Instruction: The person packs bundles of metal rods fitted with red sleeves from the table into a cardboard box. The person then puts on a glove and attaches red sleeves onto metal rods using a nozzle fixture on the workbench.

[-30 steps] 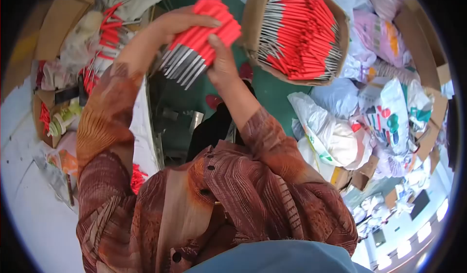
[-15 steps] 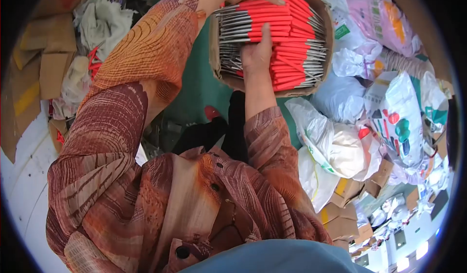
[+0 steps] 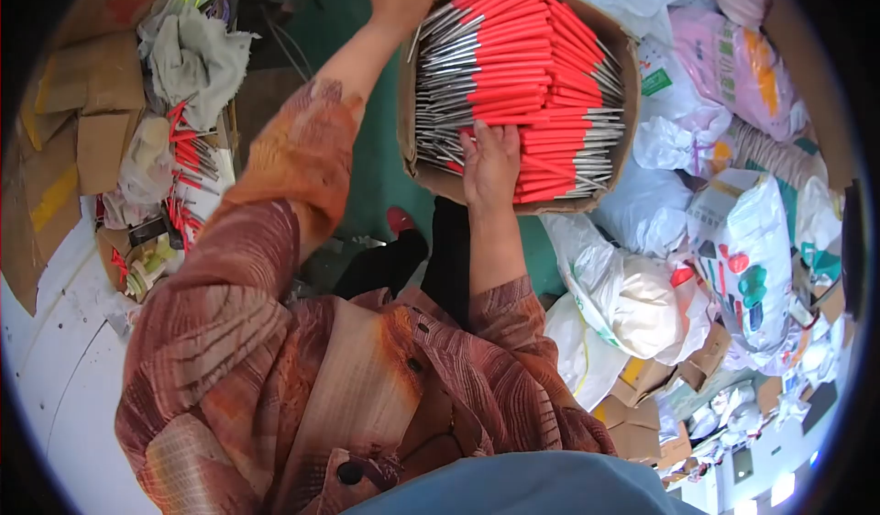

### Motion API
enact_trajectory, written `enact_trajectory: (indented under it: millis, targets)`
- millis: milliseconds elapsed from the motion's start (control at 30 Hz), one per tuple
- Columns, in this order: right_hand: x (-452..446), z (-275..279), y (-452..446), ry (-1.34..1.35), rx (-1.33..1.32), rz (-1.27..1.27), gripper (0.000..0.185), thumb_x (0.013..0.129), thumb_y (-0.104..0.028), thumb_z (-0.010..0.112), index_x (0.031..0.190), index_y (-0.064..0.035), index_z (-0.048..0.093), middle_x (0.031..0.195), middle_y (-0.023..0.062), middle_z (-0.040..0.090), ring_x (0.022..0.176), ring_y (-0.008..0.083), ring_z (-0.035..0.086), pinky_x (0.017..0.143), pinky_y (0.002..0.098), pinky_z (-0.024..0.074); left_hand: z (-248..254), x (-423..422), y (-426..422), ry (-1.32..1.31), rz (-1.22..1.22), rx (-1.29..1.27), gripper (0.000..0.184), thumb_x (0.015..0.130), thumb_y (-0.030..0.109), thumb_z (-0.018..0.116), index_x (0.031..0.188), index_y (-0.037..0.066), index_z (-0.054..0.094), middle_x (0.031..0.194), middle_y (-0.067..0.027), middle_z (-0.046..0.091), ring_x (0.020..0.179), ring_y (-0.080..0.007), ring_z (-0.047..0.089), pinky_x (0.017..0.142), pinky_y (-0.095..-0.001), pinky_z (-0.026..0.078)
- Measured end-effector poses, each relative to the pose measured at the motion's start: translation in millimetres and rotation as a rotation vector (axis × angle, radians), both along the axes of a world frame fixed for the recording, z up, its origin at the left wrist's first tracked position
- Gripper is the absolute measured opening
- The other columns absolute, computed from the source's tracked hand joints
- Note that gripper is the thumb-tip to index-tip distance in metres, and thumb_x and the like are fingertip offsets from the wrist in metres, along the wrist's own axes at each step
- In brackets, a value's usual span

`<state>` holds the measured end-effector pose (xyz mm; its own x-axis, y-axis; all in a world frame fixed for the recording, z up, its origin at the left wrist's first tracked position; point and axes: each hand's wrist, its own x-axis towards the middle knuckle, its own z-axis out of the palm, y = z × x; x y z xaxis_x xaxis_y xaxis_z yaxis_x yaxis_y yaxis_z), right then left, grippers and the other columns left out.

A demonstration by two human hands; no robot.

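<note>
A cardboard box at the top middle is packed with thin metal rods with red handles, stacked in rows. My left hand is over the box's upper left edge, fingers apart and holding nothing that I can see. At the near side of the stack, my right hand rests with its fingers stretched against the red handles. Its fingertips touch the rods without being wrapped round any.
More red-handled rods lie at the left beside a grey cloth and flattened cardboard. Filled plastic bags crowd the right side. Below the box is the green floor, with my legs near it.
My left hand has come off the rods and moved to the upper left. My right hand has shifted down a little, its fingers now showing. The loose rods at left have come into view.
</note>
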<state>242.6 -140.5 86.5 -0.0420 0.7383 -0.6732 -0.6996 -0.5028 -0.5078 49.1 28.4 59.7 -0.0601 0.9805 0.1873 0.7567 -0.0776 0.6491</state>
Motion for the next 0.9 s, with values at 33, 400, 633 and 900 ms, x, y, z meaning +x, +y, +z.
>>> enact_trajectory:
  millis: [33, 400, 633, 900]
  targets:
    - [0.6, -2.5, 1.2, -0.008, 0.007, 0.003, 0.051, 0.083, -0.003, 0.056, 0.13, -0.0096, 0.036, 0.12, 0.0005, 0.049, 0.098, 0.0108, 0.05, 0.086, 0.0288, 0.0381, -10.9, -1.6, -6.5, 0.2, 0.273, 0.302, 0.046, 0.072, 0.033, 0.073, 0.111, 0.011, 0.063, 0.104, -0.0137, 0.064, 0.095, -0.0291, 0.062, 0.082, -0.0398, 0.05]
    - [9.3, 6.9, -15.7, -0.154, -0.142, 0.285, 0.041, 0.086, -0.013, 0.06, 0.12, 0.0028, 0.042, 0.098, 0.0091, 0.058, 0.086, 0.0163, 0.058, 0.079, 0.0313, 0.0482, -7.5, 7.7, -7.0, 0.274, 0.054, -0.383, 0.029, 0.084, 0.03, 0.054, 0.105, 0.014, 0.065, 0.102, -0.0141, 0.064, 0.093, -0.0332, 0.061, 0.08, -0.0437, 0.049]
    - [58.5, 25.9, 7.2, -0.813, 0.23, 0.993, 0.047, 0.08, -0.02, 0.064, 0.117, 0.0074, 0.053, 0.086, 0.0191, 0.067, 0.075, 0.0187, 0.066, 0.068, 0.0303, 0.0491, -5.9, 11.4, -13.0, 0.281, 0.022, -0.282, 0.027, 0.088, 0.025, 0.051, 0.11, 0.016, 0.063, 0.099, -0.0092, 0.066, 0.088, -0.0319, 0.062, 0.078, -0.0432, 0.05]
    - [65.7, 37.5, 21.5, -1.006, 0.349, 0.851, 0.044, 0.083, -0.016, 0.065, 0.121, 0.0015, 0.052, 0.093, 0.0145, 0.066, 0.076, 0.0161, 0.064, 0.065, 0.0275, 0.0505, 12.9, 17.0, 0.4, 0.124, 0.15, -0.358, 0.028, 0.084, 0.023, 0.061, 0.11, 0.015, 0.064, 0.094, -0.0102, 0.067, 0.086, -0.027, 0.064, 0.074, -0.037, 0.05]
